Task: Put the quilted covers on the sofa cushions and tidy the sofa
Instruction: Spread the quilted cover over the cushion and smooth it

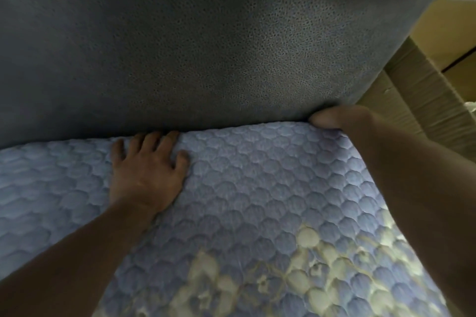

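The blue quilted cover (257,188) lies over the seat cushion against the grey sofa back (206,46). The left hand (146,170) presses flat, fingers (152,140) spread, at the crease; the right hand (334,117) grips the cover's far corner.

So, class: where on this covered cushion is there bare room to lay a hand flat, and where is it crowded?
Free: the quilted cover between the left hand and right forearm, and left of the left hand. Crowded: the back seam under the sofa backrest, where fingers press, and the corner the right hand grips.
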The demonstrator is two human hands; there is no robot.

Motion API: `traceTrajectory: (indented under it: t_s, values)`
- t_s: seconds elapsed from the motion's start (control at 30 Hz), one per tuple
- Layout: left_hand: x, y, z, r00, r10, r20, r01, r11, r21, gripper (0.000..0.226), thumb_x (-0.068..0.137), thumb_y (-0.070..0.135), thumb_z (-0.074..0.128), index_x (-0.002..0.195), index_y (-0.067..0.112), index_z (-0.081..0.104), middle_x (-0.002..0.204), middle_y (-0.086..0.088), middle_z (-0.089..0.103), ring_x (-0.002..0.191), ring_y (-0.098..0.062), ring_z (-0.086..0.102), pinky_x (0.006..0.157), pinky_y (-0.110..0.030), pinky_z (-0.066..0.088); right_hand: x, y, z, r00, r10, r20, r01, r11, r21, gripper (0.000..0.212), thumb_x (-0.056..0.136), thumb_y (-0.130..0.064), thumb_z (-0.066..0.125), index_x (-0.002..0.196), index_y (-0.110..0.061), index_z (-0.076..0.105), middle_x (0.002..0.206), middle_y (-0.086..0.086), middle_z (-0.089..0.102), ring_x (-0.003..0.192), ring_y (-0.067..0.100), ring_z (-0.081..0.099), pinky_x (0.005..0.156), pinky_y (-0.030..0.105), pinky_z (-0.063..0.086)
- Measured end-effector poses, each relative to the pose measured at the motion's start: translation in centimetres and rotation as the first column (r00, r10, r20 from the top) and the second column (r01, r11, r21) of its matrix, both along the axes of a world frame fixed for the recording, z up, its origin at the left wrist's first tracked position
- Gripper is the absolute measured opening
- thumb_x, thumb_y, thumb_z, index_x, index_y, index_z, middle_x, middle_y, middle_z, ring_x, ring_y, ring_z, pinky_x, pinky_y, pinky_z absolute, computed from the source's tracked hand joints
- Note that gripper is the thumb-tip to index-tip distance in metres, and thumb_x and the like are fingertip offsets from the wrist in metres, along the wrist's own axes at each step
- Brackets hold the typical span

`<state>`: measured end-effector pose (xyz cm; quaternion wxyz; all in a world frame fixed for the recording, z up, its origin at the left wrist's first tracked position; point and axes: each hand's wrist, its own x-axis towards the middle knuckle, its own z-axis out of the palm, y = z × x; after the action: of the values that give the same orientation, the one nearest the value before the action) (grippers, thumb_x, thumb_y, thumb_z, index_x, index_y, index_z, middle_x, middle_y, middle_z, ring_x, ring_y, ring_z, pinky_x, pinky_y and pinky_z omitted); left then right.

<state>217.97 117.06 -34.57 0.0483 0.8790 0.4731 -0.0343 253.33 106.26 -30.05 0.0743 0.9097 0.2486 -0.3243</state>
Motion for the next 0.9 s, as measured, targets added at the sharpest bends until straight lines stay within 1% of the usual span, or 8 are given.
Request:
traceTrajectory:
  t_s: [0.13,0.2,0.27,0.33,0.6,0.67,0.77,0.9]
  values:
    - [0.3,0.2,0.3,1.0,0.002,-0.003,-0.002,1.0,-0.029,0.067,0.092,0.06,0.012,0.149,0.036,0.035,0.148,0.002,0.046,0.137,-0.028,0.036,0.115,-0.057,0.022,-0.6,0.1,-0.3,0.996,-0.083,0.013,0.082,0.996,0.047,0.047,0.104,-0.029,0.035,0.145,-0.008,0.046,0.153,0.016,0.04,0.139,0.031,0.039,0.113,0.037,0.03]
    - [0.2,0.4,0.1,1.0,0.007,-0.007,-0.007,0.999,-0.042,0.067,0.092,0.061,0.011,0.151,0.037,0.032,0.149,0.002,0.044,0.138,-0.028,0.034,0.115,-0.057,0.021,-1.5,-0.7,-1.2,0.97,-0.147,0.193,0.108,0.974,0.199,0.048,0.099,-0.032,0.035,0.135,-0.006,0.056,0.143,0.02,0.05,0.13,0.036,0.048,0.109,0.041,0.037]
    - [0.0,0.5,-0.2,1.0,0.006,-0.006,-0.006,0.999,-0.038,0.067,0.092,0.061,0.011,0.152,0.037,0.029,0.15,0.001,0.042,0.139,-0.029,0.032,0.116,-0.057,0.019,-3.6,-2.9,-2.5,0.865,-0.229,0.446,0.049,0.924,0.378,0.048,0.095,-0.034,0.037,0.122,-0.002,0.063,0.129,0.023,0.059,0.12,0.042,0.052,0.104,0.045,0.04]
    - [0.0,0.7,-0.5,1.0,0.002,-0.007,-0.002,0.999,-0.053,0.067,0.092,0.062,0.01,0.152,0.037,0.029,0.151,0.001,0.041,0.139,-0.03,0.031,0.117,-0.057,0.017,-5.8,-4.9,-3.7,0.828,-0.201,0.523,-0.039,0.911,0.411,0.049,0.095,-0.038,0.034,0.122,-0.008,0.063,0.129,0.02,0.058,0.12,0.042,0.048,0.109,0.048,0.033]
    - [1.5,0.8,1.0,0.997,0.054,-0.056,-0.048,0.994,0.1,0.052,0.094,0.05,0.033,0.133,0.02,0.047,0.135,-0.024,0.041,0.124,-0.046,0.038,0.109,-0.07,0.024,-9.7,-9.0,-2.3,0.966,0.012,0.257,-0.093,0.948,0.306,0.064,0.099,-0.059,0.021,0.158,-0.034,0.01,0.167,0.0,-0.004,0.152,0.029,-0.007,0.121,0.055,-0.002]
    - [1.3,-1.0,2.1,0.993,0.109,-0.05,-0.109,0.994,0.011,0.055,0.097,0.05,0.03,0.142,0.02,0.04,0.15,-0.022,0.03,0.137,-0.047,0.028,0.11,-0.073,0.018,-13.1,-13.0,-1.8,0.969,-0.01,0.247,-0.076,0.939,0.337,0.066,0.097,-0.061,0.027,0.157,-0.035,0.015,0.166,0.003,0.003,0.152,0.031,0.001,0.121,0.056,0.004]
    - [-1.4,-9.0,3.9,0.995,0.097,0.039,-0.09,0.983,-0.158,0.062,0.092,0.052,0.028,0.148,0.027,0.037,0.157,-0.021,0.023,0.142,-0.048,0.022,0.109,-0.076,0.017,-16.4,-22.5,-0.6,0.894,-0.333,0.299,0.22,0.908,0.356,0.063,0.094,-0.058,0.037,0.146,-0.024,0.04,0.145,0.016,0.044,0.129,0.041,0.045,0.107,0.053,0.037]
    - [-7.3,-20.6,2.5,0.998,-0.065,-0.028,0.059,0.985,-0.163,0.07,0.093,0.056,0.029,0.159,0.031,0.023,0.164,-0.019,0.015,0.149,-0.046,0.012,0.109,-0.076,0.01,-18.2,-35.3,0.2,0.747,-0.665,0.004,0.657,0.739,0.149,0.071,0.095,-0.069,0.017,0.143,-0.022,0.04,0.139,0.019,0.053,0.124,0.04,0.052,0.101,0.043,0.039]
